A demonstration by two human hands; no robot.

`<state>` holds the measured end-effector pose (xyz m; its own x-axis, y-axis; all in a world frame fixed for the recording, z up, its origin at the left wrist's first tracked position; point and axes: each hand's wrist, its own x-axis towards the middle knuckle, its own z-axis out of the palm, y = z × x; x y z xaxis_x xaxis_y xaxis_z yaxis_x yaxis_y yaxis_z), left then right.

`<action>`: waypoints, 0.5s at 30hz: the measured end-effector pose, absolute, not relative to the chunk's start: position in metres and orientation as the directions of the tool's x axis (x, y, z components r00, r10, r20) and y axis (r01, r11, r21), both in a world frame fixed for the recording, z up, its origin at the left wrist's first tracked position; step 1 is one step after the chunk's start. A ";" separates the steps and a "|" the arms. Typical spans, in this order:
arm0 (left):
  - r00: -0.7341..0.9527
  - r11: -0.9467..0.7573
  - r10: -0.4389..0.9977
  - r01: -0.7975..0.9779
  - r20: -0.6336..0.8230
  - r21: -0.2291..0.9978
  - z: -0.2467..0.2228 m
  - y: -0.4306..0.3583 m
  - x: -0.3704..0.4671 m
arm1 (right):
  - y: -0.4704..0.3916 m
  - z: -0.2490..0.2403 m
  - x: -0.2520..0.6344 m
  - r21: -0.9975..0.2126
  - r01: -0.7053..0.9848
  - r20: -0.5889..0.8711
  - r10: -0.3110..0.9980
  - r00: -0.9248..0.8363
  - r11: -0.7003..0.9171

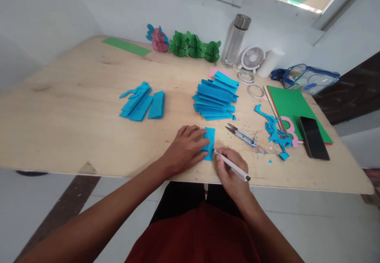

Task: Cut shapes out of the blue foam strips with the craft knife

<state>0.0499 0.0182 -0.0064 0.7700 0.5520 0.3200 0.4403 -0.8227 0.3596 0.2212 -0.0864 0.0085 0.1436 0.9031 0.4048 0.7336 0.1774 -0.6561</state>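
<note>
A small folded blue paper (pixel 209 140) lies near the table's front edge with a faint drawn line on it. My left hand (pixel 185 148) rests flat over its left side, fingers spread. In my right hand (pixel 233 166) is a white pen (pixel 233 165), its tip at the paper's right edge. Thread snips (pixel 242 134) lie just beyond my right hand. Farther back is a stack of folded blue paper pieces (pixel 216 96). More folded blue pieces (pixel 142 103) lie to the left, one with a curled cut-out on top.
Blue scraps (pixel 276 132) lie at the right, beside a phone (pixel 314 138) on green paper sheets (pixel 292 104). Along the wall stand green paper ornaments (pixel 194 46), a pink one (pixel 159 40), a glass bottle (pixel 236 41) and a small fan (pixel 253 58). Tape rolls (pixel 255 91) lie before the fan.
</note>
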 end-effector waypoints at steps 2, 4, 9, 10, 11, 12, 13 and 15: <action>0.771 -0.825 0.549 0.437 0.322 0.358 -0.006 0.018 0.050 | -0.086 0.009 0.221 -0.641 0.745 0.423 0.895 0.140 0.186; 0.770 -0.825 0.549 0.438 0.324 0.358 -0.005 0.018 0.049 | -0.087 0.009 0.220 -0.631 0.751 0.433 0.891 0.132 0.195; 0.770 -0.827 0.547 0.435 0.330 0.357 -0.006 0.018 0.050 | -0.088 0.009 0.220 -0.616 0.763 0.436 0.892 0.122 0.196; 0.771 -0.828 0.546 0.433 0.329 0.357 -0.006 0.018 0.050 | -0.088 0.009 0.220 -0.613 0.765 0.439 0.890 0.121 0.198; 0.772 -0.828 0.544 0.433 0.327 0.356 -0.007 0.018 0.050 | -0.089 0.008 0.220 -0.610 0.766 0.443 0.889 0.117 0.203; 0.774 -0.830 0.542 0.431 0.327 0.354 -0.008 0.019 0.050 | -0.089 0.008 0.220 -0.606 0.768 0.448 0.887 0.115 0.207; 0.776 -0.831 0.540 0.430 0.326 0.352 -0.008 0.019 0.050 | -0.089 0.008 0.220 -0.601 0.771 0.454 0.884 0.114 0.209; 0.780 -0.832 0.537 0.430 0.320 0.350 -0.009 0.020 0.051 | -0.090 0.007 0.220 -0.593 0.777 0.462 0.880 0.115 0.209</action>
